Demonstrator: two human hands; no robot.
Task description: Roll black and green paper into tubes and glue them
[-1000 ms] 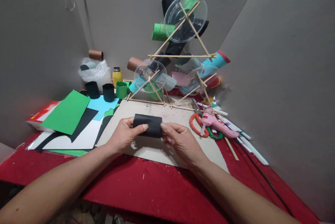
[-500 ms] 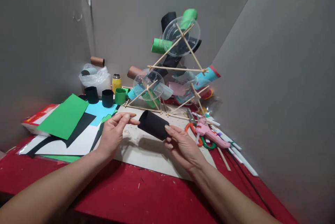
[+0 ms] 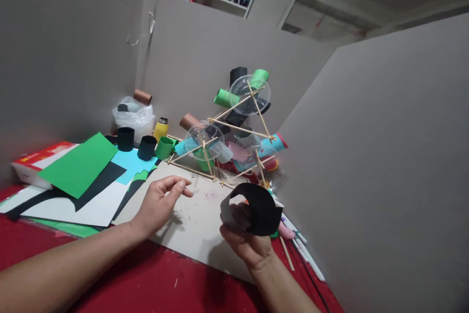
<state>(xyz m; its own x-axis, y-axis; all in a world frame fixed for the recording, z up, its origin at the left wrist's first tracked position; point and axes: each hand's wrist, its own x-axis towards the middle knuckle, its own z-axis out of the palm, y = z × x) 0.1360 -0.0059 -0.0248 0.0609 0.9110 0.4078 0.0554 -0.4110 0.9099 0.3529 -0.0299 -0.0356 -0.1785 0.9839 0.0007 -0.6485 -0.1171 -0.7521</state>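
My right hand holds a rolled black paper tube up above the cardboard sheet, its open end turned toward me, with fingers inside and around it. My left hand hovers open over the cardboard, fingers loosely curled, holding nothing. Behind them stands a model of wooden sticks, clear plastic lids and coloured paper tubes.
Green, blue, black and white paper sheets lie at left on the red tabletop. Black and green paper cups, a yellow bottle and a plastic bag stand at the back. Grey partition walls close in on both sides.
My left hand let go of the black tube. My right hand lifted and turned it so its open end faces me. The camera tilted up.
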